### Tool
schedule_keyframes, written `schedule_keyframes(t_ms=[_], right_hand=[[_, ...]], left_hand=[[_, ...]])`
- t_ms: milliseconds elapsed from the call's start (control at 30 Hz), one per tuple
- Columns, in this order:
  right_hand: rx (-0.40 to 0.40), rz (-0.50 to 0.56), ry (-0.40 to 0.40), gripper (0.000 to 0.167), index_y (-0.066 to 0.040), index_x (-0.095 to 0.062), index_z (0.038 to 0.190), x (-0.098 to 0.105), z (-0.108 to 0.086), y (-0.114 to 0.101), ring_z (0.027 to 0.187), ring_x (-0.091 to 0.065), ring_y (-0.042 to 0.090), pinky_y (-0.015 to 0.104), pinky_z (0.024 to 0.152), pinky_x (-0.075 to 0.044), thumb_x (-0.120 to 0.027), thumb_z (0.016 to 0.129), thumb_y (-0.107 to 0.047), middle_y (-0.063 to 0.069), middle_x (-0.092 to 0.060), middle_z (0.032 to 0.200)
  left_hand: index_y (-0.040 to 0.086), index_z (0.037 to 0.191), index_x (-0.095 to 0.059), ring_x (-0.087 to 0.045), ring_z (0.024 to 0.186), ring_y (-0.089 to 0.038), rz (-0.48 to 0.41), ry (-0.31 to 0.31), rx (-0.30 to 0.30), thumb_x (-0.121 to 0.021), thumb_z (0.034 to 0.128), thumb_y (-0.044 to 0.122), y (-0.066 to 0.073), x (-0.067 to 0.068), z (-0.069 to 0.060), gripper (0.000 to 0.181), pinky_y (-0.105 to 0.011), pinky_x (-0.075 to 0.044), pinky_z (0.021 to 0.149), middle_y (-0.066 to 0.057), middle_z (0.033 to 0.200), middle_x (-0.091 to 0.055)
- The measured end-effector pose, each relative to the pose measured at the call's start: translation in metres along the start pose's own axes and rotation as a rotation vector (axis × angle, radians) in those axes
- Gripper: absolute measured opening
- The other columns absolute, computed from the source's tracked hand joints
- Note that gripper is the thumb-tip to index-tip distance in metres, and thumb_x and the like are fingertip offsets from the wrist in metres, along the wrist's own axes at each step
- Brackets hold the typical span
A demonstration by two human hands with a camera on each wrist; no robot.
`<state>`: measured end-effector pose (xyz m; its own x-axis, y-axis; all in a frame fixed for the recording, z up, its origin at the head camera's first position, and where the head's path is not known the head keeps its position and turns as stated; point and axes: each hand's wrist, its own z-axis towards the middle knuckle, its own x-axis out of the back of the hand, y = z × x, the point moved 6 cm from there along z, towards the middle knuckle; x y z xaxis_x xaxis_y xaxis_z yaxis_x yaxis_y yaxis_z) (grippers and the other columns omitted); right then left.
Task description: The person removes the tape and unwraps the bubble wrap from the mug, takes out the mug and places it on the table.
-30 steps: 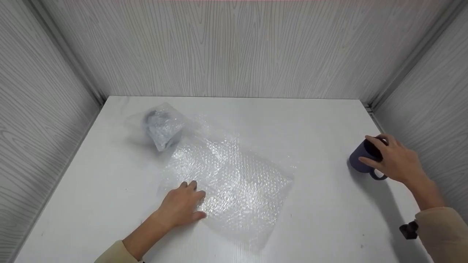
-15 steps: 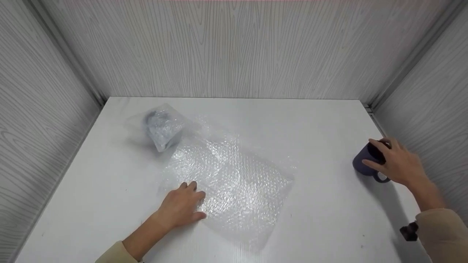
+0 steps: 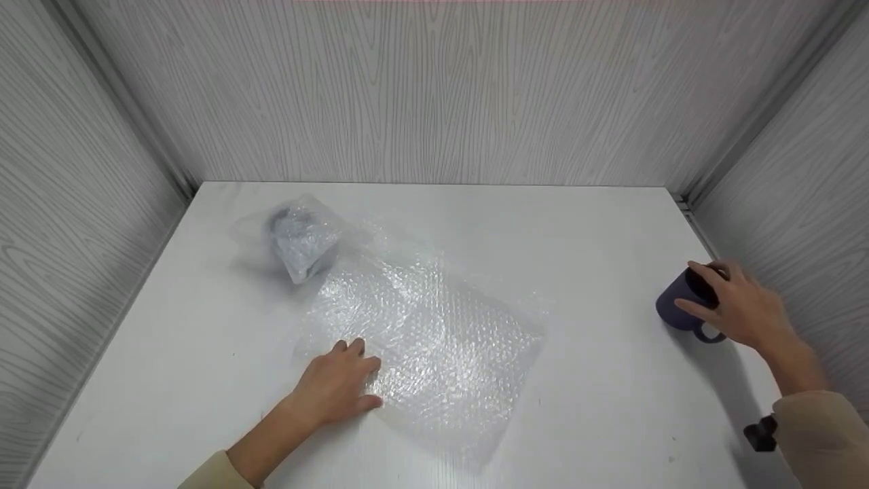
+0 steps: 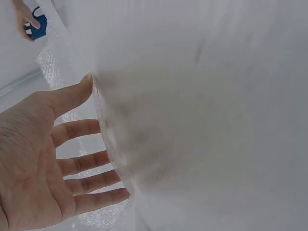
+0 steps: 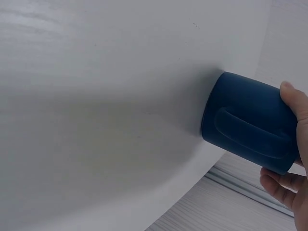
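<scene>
My right hand (image 3: 741, 305) grips a dark blue mug (image 3: 674, 299) by its rim, thumb on one side and fingers on the other. The mug stands upright near the right edge of the table, and the right wrist view shows its base at the white surface and its handle (image 5: 250, 132) facing that camera. At the front, my left hand (image 3: 337, 384) rests on the near left edge of a flat bubble wrap sheet (image 3: 434, 339). Its fingers (image 4: 79, 130) are spread and fairly straight, their tips touching the sheet's edge.
A bubble-wrapped bundle (image 3: 303, 238) with something bluish-grey inside lies at the back left, next to the sheet's far corner. Wood-grain panels, among them the back panel (image 3: 434, 88), enclose the white table (image 3: 584, 231) at the back, left and right.
My right hand and the mug have shifted slightly right and nearer to me, then almost stopped. The left hand, the sheet and the wrapped bundle have stayed in place.
</scene>
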<state>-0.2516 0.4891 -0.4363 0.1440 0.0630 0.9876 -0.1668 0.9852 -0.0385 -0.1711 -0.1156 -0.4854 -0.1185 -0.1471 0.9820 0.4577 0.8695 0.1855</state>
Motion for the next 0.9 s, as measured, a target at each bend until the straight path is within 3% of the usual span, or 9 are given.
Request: schedule_keyframes(t_ms=[200,300,400,500,700,900], right_hand=[[-0.016,0.022,-0.025,0.078,-0.015,-0.044,0.159,-0.004,-0.001,0.003,0.111,-0.059,0.062,0.039,0.047,-0.044,-0.068,0.098,-0.057,0.034,-0.043,0.150],[-0.011,0.023,-0.023,0.078,-0.015,-0.044,0.159,-0.003,-0.001,0.002,0.116,-0.057,0.063,0.049,0.050,-0.050,-0.068,0.098,-0.056,0.035,-0.043,0.150],[-0.004,0.004,-0.011,0.077,-0.014,-0.043,0.159,-0.002,-0.001,-0.002,0.125,-0.050,0.064,0.069,0.068,-0.054,-0.068,0.099,-0.054,0.036,-0.042,0.152],[0.027,-0.015,0.039,0.073,-0.012,-0.046,0.157,-0.001,-0.002,-0.011,0.131,-0.044,0.064,0.081,0.090,-0.045,-0.070,0.098,-0.050,0.036,-0.041,0.153],[0.154,-0.023,0.196,0.071,-0.010,-0.056,0.149,0.005,-0.003,-0.038,0.130,-0.050,0.057,0.075,0.097,-0.045,-0.082,0.089,-0.036,0.031,-0.051,0.148],[0.232,0.012,0.236,0.072,-0.010,-0.058,0.148,0.005,0.003,-0.074,0.131,-0.052,0.053,0.073,0.102,-0.046,-0.085,0.085,-0.032,0.029,-0.054,0.148]], left_hand=[[0.009,0.117,-0.074,-0.069,0.109,-0.041,0.005,0.006,-0.012,-0.089,0.0804,0.045,0.000,0.000,-0.001,0.054,-0.050,-0.065,0.076,-0.021,0.125,-0.068],[0.010,0.117,-0.074,-0.069,0.107,-0.039,0.014,0.012,-0.020,-0.089,0.0803,0.046,0.001,0.000,-0.001,0.053,-0.049,-0.065,0.074,-0.021,0.124,-0.069],[0.009,0.117,-0.075,-0.069,0.106,-0.039,0.020,0.014,-0.021,-0.089,0.0803,0.046,0.001,0.001,-0.001,0.054,-0.048,-0.065,0.073,-0.021,0.123,-0.069],[0.009,0.118,-0.075,-0.069,0.105,-0.039,0.016,0.010,-0.020,-0.089,0.0805,0.045,0.001,0.001,0.000,0.054,-0.048,-0.065,0.074,-0.021,0.123,-0.068],[0.008,0.122,-0.074,-0.068,0.108,-0.039,-0.028,0.006,-0.019,-0.089,0.0809,0.041,0.000,0.000,0.000,0.055,-0.049,-0.064,0.075,-0.021,0.124,-0.068],[0.009,0.125,-0.073,-0.066,0.106,-0.037,-0.010,0.010,-0.028,-0.088,0.0825,0.042,0.001,0.000,0.003,0.056,-0.048,-0.063,0.072,-0.021,0.123,-0.067]])
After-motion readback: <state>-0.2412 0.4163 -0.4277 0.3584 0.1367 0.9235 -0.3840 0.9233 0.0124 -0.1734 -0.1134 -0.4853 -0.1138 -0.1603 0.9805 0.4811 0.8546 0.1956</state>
